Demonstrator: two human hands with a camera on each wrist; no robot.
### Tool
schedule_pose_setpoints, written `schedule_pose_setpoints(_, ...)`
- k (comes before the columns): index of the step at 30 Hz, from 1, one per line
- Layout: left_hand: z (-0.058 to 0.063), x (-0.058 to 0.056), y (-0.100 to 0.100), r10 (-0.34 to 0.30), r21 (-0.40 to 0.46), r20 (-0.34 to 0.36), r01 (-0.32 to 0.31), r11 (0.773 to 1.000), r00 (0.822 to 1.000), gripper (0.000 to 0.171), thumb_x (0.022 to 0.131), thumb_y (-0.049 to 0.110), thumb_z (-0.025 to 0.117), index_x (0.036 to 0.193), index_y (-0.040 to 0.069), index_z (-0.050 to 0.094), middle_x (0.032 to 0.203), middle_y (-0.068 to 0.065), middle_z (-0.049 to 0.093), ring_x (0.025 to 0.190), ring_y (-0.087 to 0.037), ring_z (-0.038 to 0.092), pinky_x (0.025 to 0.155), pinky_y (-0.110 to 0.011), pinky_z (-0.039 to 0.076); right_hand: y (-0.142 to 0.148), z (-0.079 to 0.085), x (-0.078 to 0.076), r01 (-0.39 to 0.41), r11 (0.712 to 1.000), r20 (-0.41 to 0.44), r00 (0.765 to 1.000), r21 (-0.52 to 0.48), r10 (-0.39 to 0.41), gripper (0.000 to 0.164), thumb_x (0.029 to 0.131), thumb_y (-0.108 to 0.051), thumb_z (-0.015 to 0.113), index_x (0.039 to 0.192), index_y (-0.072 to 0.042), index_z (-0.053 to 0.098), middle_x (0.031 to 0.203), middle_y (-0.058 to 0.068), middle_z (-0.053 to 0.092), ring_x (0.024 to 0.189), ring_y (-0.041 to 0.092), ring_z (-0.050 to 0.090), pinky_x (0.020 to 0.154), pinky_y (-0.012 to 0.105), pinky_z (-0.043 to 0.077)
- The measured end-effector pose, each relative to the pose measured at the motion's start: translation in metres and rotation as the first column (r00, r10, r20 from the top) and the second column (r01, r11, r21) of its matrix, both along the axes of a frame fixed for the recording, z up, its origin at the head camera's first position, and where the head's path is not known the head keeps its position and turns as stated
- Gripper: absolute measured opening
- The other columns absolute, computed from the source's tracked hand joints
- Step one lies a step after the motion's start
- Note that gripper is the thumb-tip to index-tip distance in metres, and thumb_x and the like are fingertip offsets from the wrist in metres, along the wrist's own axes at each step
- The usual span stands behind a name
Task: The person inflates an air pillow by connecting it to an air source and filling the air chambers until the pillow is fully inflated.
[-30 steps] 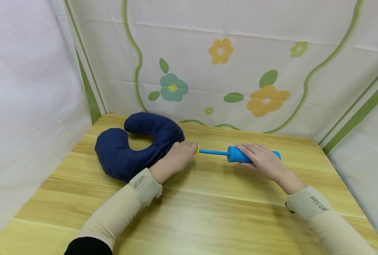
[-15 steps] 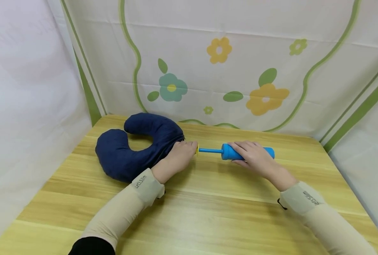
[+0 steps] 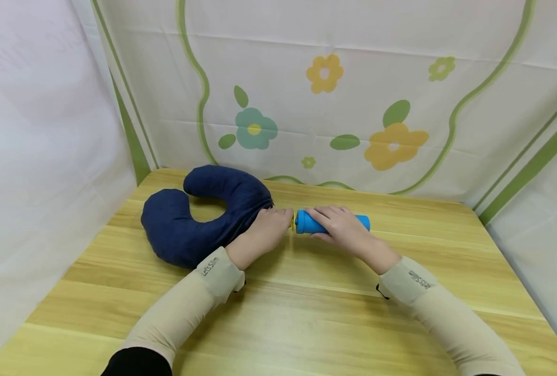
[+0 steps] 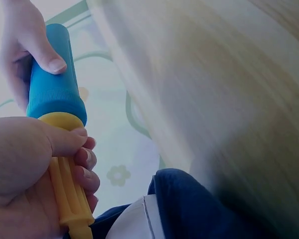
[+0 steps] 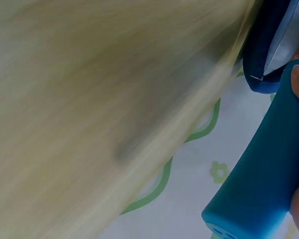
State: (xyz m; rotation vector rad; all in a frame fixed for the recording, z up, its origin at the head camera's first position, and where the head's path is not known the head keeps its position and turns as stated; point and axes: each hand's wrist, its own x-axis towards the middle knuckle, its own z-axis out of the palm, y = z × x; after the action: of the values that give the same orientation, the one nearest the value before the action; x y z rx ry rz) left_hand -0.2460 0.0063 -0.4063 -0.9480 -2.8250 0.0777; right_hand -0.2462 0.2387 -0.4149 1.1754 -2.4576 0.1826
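A hand pump with a blue barrel [image 3: 306,223] and a yellow ridged handle [image 4: 72,194] lies level between both hands. My left hand [image 3: 265,230] grips the yellow handle, fingers curled round it. The right hand [image 3: 346,233] holds the blue barrel, which sits close against the yellow part. Beside the left hand is a navy U-shaped neck pillow [image 3: 184,235]. A pale inner piece [image 4: 137,219] shows at the cover's opening, and the handle's narrow tip points to it. Whether the tip is inserted cannot be seen.
The wood-grain table [image 3: 278,324] bears the pillow at its back left. A white cloth [image 3: 278,78] printed with flowers hangs behind it, and more white cloth [image 3: 38,156] hangs at the left side.
The right hand has slid the blue barrel leftward until the thin blue rod is no longer visible. My left hand and the pillow have stayed almost in place.
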Motion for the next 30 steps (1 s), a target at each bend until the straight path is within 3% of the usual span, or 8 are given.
schedule_pose_setpoints(5, 0.003, -0.001, -0.001, 0.008, 0.015, 0.062, -0.009, 1.0, 0.998, 0.014, 0.105, 0.004, 0.057, 0.118, 0.007, 0.057, 0.1, -0.004, 0.067, 0.082, -0.02, 0.062, 0.072, -0.034, 0.049, 0.002, 0.003, -0.001, -0.011, 1.0, 0.013, 1.0, -0.005, 0.011, 0.067, 0.087, -0.027, 0.085, 0.143, -0.002, 0.058, 0.125, 0.019, 0.067, 0.113, 0.038, 0.065, 0.094, 0.058, 0.05)
schedule_pose_setpoints(16, 0.003, 0.0, -0.005, -0.044, 0.056, 0.036, 0.042, 0.998, 0.998, 0.008, 0.103, 0.002, 0.061, 0.105, 0.009, 0.058, 0.096, -0.003, 0.066, 0.075, -0.019, 0.056, 0.068, -0.032, 0.045, 0.05, -0.003, 0.006, 0.007, 0.999, 0.02, 1.0, -0.034, -0.006, 0.072, 0.083, -0.024, 0.087, 0.145, -0.005, 0.056, 0.127, 0.017, 0.067, 0.115, 0.039, 0.064, 0.096, 0.06, 0.048)
schedule_pose_setpoints(24, 0.004, 0.001, -0.008, -0.056, 0.055, 0.026, 0.055, 0.997, 0.998, 0.009, 0.102, 0.0, 0.06, 0.106, 0.008, 0.058, 0.095, -0.004, 0.066, 0.075, -0.019, 0.056, 0.068, -0.034, 0.047, 0.085, -0.006, 0.012, 0.042, 0.998, 0.003, 0.999, -0.041, -0.042, 0.073, 0.08, -0.021, 0.089, 0.143, -0.003, 0.057, 0.125, 0.018, 0.067, 0.112, 0.041, 0.064, 0.092, 0.06, 0.05)
schedule_pose_setpoints(30, 0.002, 0.001, -0.008, -0.055, 0.066, 0.019, 0.054, 0.996, 0.998, 0.01, 0.102, -0.002, 0.06, 0.106, 0.007, 0.058, 0.093, -0.004, 0.065, 0.075, -0.02, 0.056, 0.067, -0.033, 0.046, 0.1, -0.005, 0.013, 0.024, 0.998, -0.021, 0.999, -0.055, -0.025, 0.075, 0.075, -0.017, 0.091, 0.141, -0.001, 0.058, 0.122, 0.019, 0.068, 0.108, 0.042, 0.065, 0.09, 0.061, 0.05)
